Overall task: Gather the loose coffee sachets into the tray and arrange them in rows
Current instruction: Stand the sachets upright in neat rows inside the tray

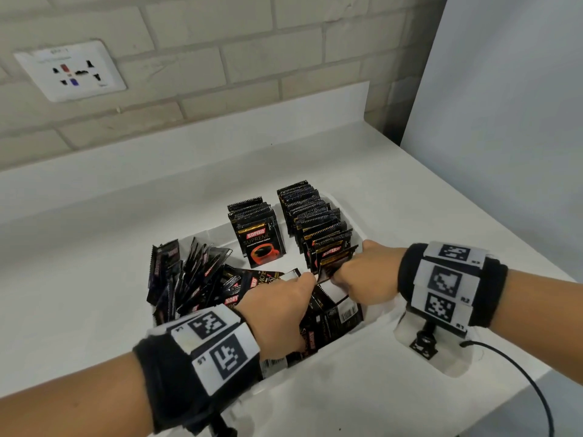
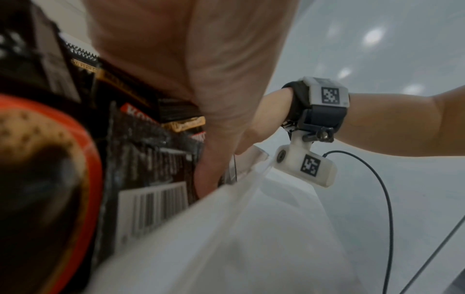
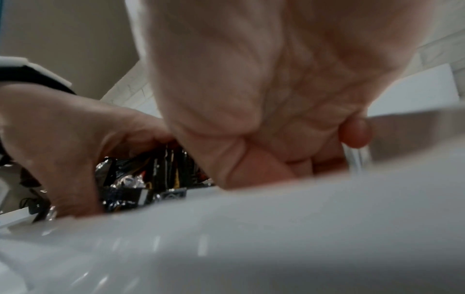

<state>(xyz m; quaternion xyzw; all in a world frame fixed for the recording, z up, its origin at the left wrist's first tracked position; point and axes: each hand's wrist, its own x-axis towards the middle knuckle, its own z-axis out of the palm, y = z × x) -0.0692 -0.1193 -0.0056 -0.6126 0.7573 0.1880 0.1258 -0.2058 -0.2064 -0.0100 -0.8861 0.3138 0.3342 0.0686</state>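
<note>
A white tray [image 1: 372, 320] sits on the white counter [image 1: 94, 279] and holds black Kopiko coffee sachets. Two rows stand upright in it: a short middle row [image 1: 257, 234] and a longer right row [image 1: 310, 219]. A loose pile [image 1: 189, 279] leans and lies in the tray's left and front parts. My right hand [image 1: 359, 275] pinches a sachet [image 1: 334, 261] at the near end of the right row, fingers curled. My left hand [image 1: 280, 307] reaches down among the loose sachets beside it, fingers curled on them. The fingertips of both hands are hidden.
A brick wall with a white socket plate [image 1: 71, 70] stands behind the counter's raised back ledge. A grey panel [image 1: 504, 121] closes off the right side. A black cable [image 1: 520, 367] trails from my right wrist camera over the counter's front right edge.
</note>
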